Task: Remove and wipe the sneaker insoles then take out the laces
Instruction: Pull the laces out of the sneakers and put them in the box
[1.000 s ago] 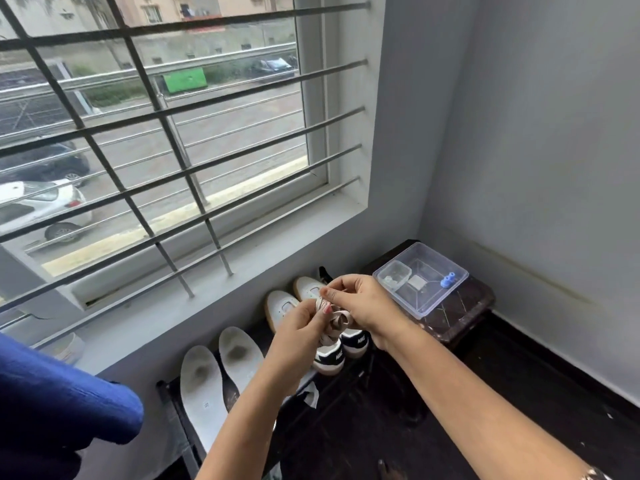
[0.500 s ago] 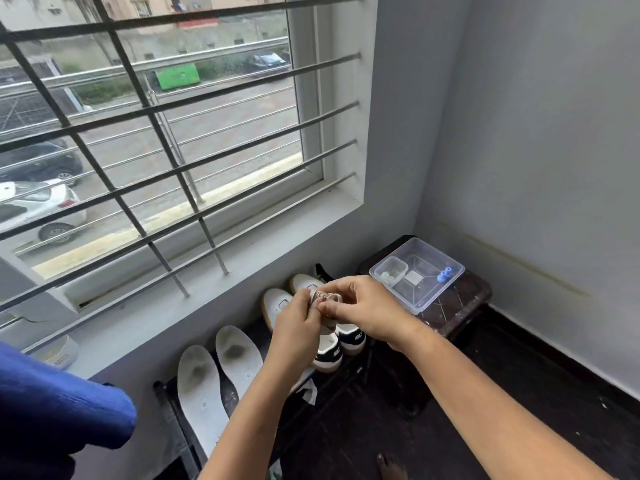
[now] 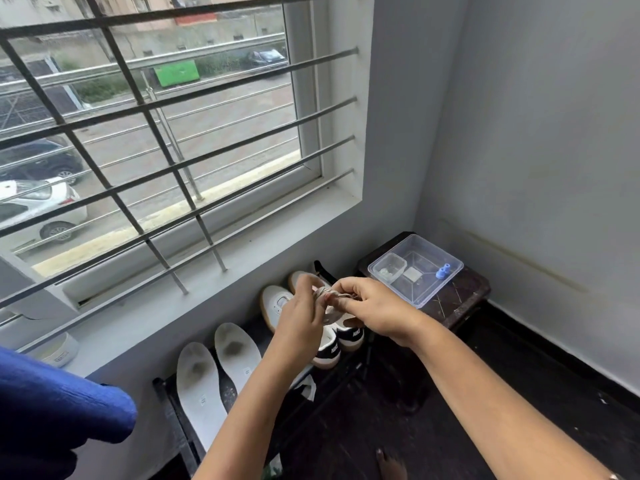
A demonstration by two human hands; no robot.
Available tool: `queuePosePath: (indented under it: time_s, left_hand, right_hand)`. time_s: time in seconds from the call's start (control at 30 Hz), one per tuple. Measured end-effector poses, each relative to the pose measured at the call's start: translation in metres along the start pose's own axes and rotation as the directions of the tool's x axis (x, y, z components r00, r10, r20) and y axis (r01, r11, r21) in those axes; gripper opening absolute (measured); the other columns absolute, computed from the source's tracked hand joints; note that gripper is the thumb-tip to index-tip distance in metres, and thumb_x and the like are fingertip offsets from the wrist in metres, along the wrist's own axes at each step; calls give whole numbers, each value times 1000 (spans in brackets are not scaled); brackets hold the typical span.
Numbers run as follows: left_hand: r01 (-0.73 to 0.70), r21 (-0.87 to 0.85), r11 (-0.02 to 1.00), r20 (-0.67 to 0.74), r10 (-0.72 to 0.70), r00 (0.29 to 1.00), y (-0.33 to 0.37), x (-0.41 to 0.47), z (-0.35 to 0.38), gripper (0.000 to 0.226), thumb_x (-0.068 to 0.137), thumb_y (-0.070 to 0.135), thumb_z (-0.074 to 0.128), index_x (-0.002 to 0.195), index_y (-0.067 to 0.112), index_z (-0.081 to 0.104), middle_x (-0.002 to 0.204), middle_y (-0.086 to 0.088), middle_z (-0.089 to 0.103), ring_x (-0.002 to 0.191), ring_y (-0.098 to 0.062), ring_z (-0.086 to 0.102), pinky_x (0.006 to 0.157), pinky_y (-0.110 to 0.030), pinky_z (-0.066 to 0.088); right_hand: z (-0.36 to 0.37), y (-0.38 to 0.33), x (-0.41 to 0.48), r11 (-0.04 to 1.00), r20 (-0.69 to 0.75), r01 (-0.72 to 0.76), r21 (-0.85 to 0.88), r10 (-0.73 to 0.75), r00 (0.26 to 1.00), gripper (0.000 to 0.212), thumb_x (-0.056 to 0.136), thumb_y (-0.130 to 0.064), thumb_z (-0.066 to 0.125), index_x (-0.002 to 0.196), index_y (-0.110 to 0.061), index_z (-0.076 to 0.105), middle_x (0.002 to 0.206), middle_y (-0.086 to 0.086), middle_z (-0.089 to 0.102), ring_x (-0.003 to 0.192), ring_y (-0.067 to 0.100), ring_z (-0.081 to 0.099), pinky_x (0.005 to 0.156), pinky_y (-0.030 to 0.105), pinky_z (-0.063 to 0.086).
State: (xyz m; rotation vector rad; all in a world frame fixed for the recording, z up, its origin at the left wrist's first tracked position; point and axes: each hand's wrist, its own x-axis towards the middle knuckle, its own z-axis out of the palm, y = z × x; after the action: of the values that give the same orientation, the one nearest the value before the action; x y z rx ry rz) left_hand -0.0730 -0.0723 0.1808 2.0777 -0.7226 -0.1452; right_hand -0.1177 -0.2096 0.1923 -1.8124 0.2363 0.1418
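Note:
Two white sneakers (image 3: pixel 277 303) with dark heels stand side by side on a dark rack under the window. Two white insoles (image 3: pixel 199 382) lie flat on the rack to their left. My left hand (image 3: pixel 301 320) and my right hand (image 3: pixel 370 306) meet just above the sneakers. Both pinch a small coiled bundle of pale lace (image 3: pixel 327 293) between their fingertips. A loop of the lace hangs below the bundle. My hands hide most of the right sneaker.
A clear plastic box (image 3: pixel 426 292) with a smaller tub and blue bits inside sits on a dark stool (image 3: pixel 464 299) at the right. A barred window (image 3: pixel 166 140) and its sill (image 3: pixel 194 271) rise behind the rack. Blue cloth (image 3: pixel 52 410) fills the lower left. Dark floor lies below.
The lace hung as loose loops between my hands a second ago; now it is wound into a tighter bundle. Both hands have stayed over the sneakers, working it closer together.

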Motion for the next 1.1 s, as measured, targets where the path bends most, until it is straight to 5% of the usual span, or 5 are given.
queuePosePath:
  time_s: [0.23,0.43,0.63,0.93,1.1]
  left_hand:
    - [62,-25,998,-14,-63,998,-2,2,15,26,99,27,39,74,30,39,73,3,58,75,-24,60,71,-39,52]
    - [426,-423,800,148,-403,903,-1,7,28,25,102,22,36,85,12,53,94,-16,61,80,-22,64,69,-35,59]
    - [521,-635,570,330,-410,850,5,7,34,23,101,18,38,104,4,56,96,-13,58,84,-16,59,59,-23,58]
    - [548,-606,577,398,-377,836,3,21,56,20,99,19,45,94,4,59,90,-11,61,81,-14,62,66,-24,58]
    - [510,-563,650,392,-333,857,1,40,85,10,95,10,52,92,11,61,82,-4,65,72,-7,66,65,-23,57]
  right_hand:
    - [-8,10,-8,961,165,-47,272,2,986,10,92,-12,57,101,-6,58,96,8,60,94,13,59,78,22,49]
    - [3,30,-4,945,-283,194,-263,-268,921,28,80,-19,72,103,-22,55,96,-1,59,76,9,60,70,17,51]
    - [-9,43,-12,811,-266,367,-455,-517,813,9,87,-17,64,95,-20,64,87,-12,63,81,-1,60,74,15,50]
    - [-26,64,-11,849,-348,334,-409,-483,803,7,89,-25,61,90,-19,63,78,-8,66,74,5,64,66,20,53]
    - [-38,89,7,979,-540,167,-121,-206,816,6,93,-13,54,90,-13,58,73,-7,67,70,2,64,66,18,52]
